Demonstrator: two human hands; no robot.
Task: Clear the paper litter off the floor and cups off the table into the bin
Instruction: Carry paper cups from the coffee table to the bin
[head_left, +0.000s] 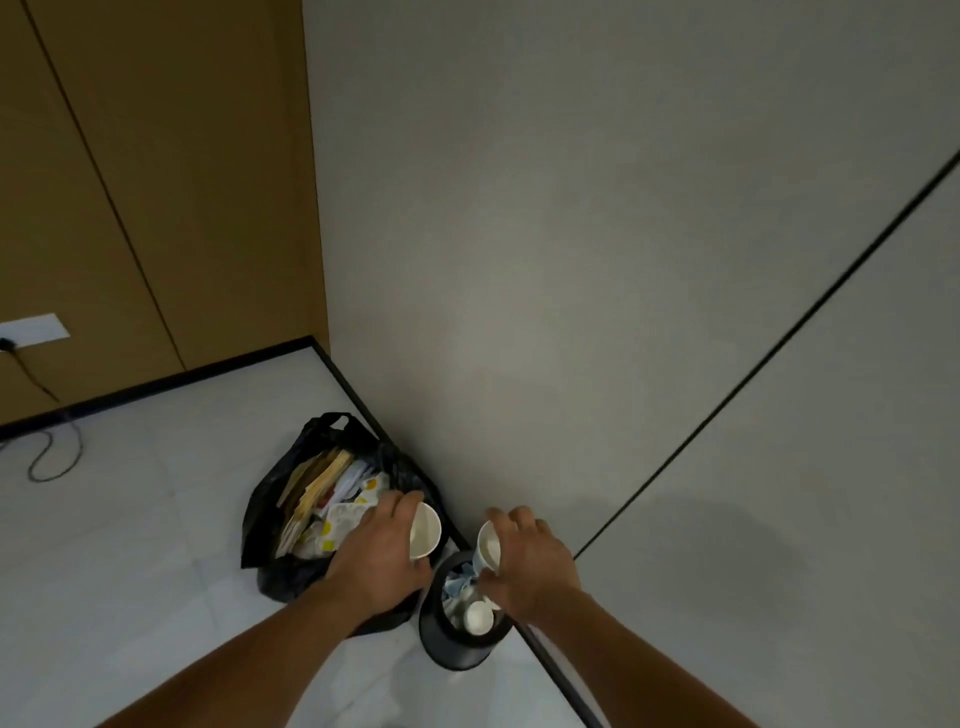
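We record two bare hands low in the head view, each holding one white paper cup. The left hand (382, 553) has its grip closed round the first cup (426, 532), fingers over the top of the rim and thumb beneath. The cup lies on its side with its open mouth turned to three o'clock. It hangs above the near edge of the black bag (265, 514), just at the bin's eleven o'clock.

The right hand (532, 569) has its grip closed round the second cup (489, 548), which is tilted with its mouth facing nine o'clock. This cup sits directly above the far rim of the bin (452, 649). The two cups face one another, near but apart.

The bin is small, round and black. It stands on the pale tiled floor (130, 545), close against the grey wall (571, 260) at its three o'clock. Inside it we note another white cup (478, 618) and crumpled bluish paper (460, 579).

The black bag stands open at the bin's ten o'clock, just beside it. We cannot tell whether the two touch, as the left forearm covers the join. The bag holds cardboard and printed paper waste (317, 488).

At nine o'clock in the view a dark cable (52, 457) runs from a white socket plate (34, 330) on the brown wooden panel (156, 182) and loops onto the floor.
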